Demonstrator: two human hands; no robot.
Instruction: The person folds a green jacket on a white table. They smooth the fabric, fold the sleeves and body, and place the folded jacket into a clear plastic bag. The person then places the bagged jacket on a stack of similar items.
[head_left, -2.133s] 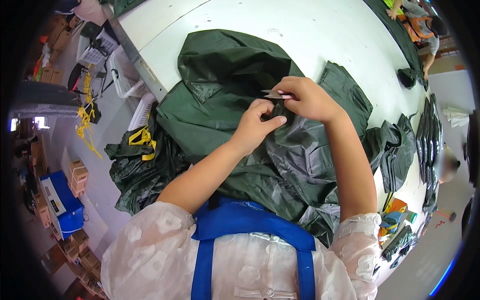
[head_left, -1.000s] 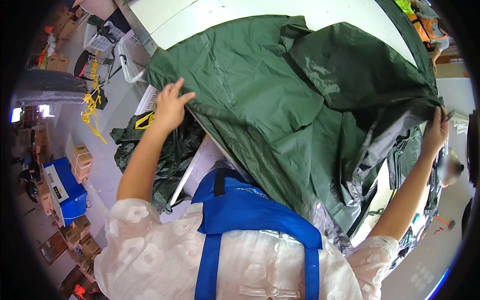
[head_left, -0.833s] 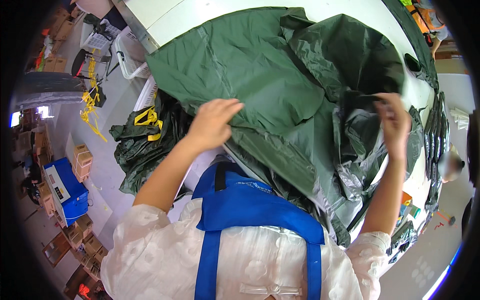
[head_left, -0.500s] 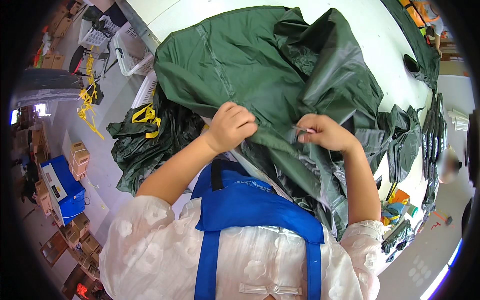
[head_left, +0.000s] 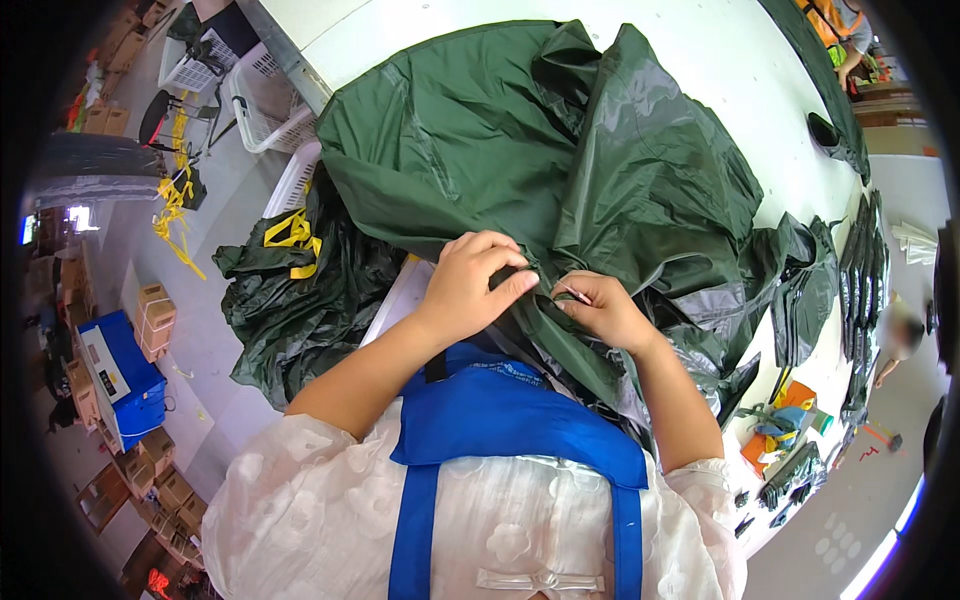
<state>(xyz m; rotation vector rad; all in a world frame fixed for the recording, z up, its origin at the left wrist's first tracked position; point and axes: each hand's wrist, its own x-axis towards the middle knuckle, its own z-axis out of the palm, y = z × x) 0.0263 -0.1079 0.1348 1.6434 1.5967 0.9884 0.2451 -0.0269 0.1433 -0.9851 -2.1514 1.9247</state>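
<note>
A large dark green coated-fabric piece (head_left: 480, 130) with pale seam lines lies crumpled over the white table and hangs down toward my apron. My left hand (head_left: 475, 285) is closed on its near edge, fingers curled over a gathered fold and thumb extended toward the right. Close beside it, my right hand (head_left: 608, 312) is closed in a pinch around a small, thin, light-coloured tool (head_left: 572, 291), whose exact kind I cannot make out. The right fingertips are at the same gathered fold, and the fabric partly hides them.
A heap of dark green fabric with yellow straps (head_left: 290, 235) lies at my left, near white plastic baskets (head_left: 265, 100). Flat dark green bundles (head_left: 862, 290) lie along the table's right. Orange and blue items (head_left: 785, 420) sit at the right edge. People are at the far right.
My right hand has moved left and down, close to my left hand. The left hand has shifted slightly right and down. The fabric's right part has been drawn over toward the left.
</note>
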